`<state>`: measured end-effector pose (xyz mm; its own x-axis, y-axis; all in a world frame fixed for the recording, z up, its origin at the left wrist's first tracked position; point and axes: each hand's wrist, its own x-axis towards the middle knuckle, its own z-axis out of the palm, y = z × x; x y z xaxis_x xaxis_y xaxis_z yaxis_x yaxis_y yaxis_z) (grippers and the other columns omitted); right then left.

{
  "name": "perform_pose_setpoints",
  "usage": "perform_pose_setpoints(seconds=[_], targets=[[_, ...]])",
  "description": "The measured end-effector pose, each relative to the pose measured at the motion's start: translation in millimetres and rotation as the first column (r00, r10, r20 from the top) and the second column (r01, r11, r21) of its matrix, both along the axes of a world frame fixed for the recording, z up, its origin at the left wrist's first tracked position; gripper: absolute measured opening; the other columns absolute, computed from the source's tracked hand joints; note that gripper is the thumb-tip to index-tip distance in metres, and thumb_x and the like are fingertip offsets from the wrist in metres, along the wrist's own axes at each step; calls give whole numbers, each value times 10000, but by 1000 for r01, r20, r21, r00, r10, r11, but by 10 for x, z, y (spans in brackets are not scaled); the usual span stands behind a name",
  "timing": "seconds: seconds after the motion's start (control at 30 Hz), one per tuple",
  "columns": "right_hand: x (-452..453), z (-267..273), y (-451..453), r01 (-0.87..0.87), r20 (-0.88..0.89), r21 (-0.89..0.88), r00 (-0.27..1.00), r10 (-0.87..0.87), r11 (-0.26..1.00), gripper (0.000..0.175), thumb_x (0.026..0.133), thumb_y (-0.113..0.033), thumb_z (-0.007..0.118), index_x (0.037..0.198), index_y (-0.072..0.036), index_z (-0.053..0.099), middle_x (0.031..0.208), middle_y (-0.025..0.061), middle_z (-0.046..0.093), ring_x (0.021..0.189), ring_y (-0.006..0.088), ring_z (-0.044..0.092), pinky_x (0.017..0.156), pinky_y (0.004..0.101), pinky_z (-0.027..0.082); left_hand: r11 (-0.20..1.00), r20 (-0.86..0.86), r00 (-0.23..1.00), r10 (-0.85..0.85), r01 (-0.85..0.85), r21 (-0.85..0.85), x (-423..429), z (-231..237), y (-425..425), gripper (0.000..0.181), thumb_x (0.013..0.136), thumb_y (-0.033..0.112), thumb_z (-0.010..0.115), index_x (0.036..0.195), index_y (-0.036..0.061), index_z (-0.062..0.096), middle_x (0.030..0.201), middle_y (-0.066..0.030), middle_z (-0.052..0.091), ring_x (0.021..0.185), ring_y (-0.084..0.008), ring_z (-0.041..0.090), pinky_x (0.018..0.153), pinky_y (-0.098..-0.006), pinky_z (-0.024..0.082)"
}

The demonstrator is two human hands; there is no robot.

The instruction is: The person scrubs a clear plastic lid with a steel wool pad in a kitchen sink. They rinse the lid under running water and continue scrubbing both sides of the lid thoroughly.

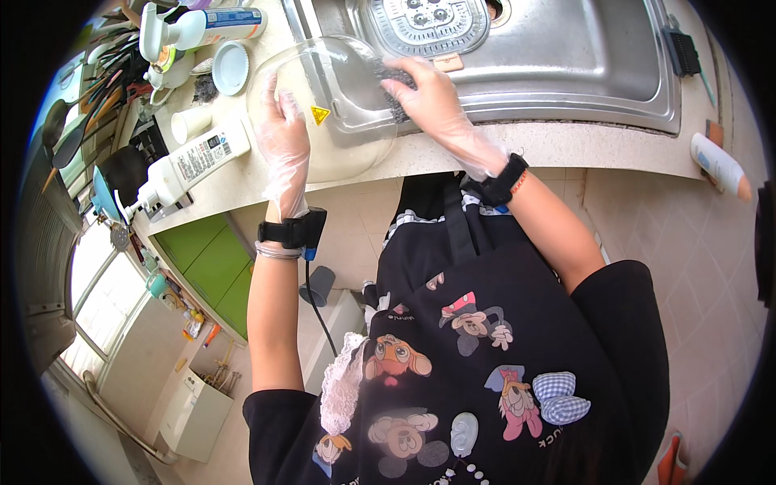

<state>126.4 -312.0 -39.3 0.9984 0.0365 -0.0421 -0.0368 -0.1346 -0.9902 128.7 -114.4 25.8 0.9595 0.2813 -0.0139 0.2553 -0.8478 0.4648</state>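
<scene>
A clear, rounded bowl or cover (348, 145) with a yellow warning triangle sticker spans the counter edge and the sink's near left corner. My left hand (284, 136), in a thin clear plastic glove, holds it at its left side. In my right hand (433, 100), gloved alike, is a dark grey mesh scrubber (397, 109), pressed to the bowl's right side. My right fingers partly cover the scrubber. Beyond the bowl, a round-cornered perforated metal tray (451, 39) lies in the steel sink (558, 54), with a small tan piece (448, 62) near it.
Left on the counter (515, 145) are a white pump bottle (194, 157), a paper cup (189, 124), a pale blue lid (230, 68) and a spray bottle (212, 27). To the right lie a black brush (682, 51) and a white tube (718, 160). Green cabinet doors (206, 260) stand below left.
</scene>
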Motion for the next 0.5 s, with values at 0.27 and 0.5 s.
perform_pose_setpoints(seconds=[0.27, 0.5], targets=[[-23, 1, 2, -21, -38, -35, 999, 20, 999, 285, 811, -171, 669, 1061, -38, 631, 1013, 135, 640, 937, 294, 612, 813, 340, 474, 1000, 48, 999, -19, 20, -22, -6, -120, 94, 381, 923, 137, 498, 1303, 116, 511, 915, -95, 633, 718, -139, 553, 701, -273, 453], [-33, 51, 13, 10, 24, -22, 1000, -9, 1000, 270, 801, -178, 670, 1022, -29, 628, 989, 155, 634, 905, 337, 613, 775, 369, 491, 998, -101, 994, 30, -24, 60, 50, 78, -48, 371, 942, 173, 477, 1300, 80, 500, 1036, -158, 630, 852, -203, 601, 798, -281, 458]])
